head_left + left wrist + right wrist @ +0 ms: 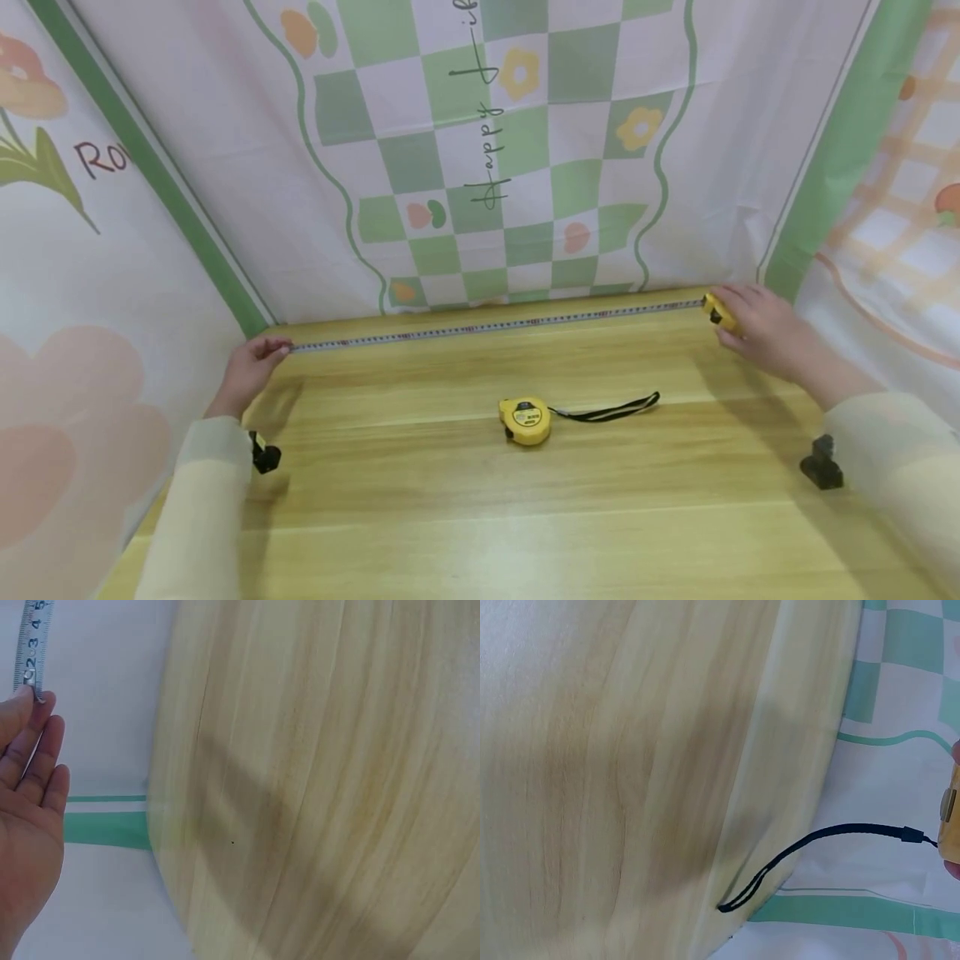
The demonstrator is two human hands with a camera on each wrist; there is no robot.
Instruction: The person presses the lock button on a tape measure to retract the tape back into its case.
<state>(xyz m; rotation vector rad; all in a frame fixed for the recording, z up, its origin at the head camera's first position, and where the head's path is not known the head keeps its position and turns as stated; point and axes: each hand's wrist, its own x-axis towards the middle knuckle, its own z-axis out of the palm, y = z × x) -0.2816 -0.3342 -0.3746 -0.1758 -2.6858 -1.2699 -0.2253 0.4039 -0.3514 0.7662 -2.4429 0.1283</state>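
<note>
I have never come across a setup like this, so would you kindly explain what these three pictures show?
There is no machine here: a person works with two bare hands. The wide picture comes from a head-worn camera looking forward and down; the others come from small cameras on the wrists. The left hand pinches the end of a measuring blade; the right hand holds its yellow case, so the blade stretches between them near the far edge of the wooden table. On the table lies a second yellow tape measure with a black strap.
</note>
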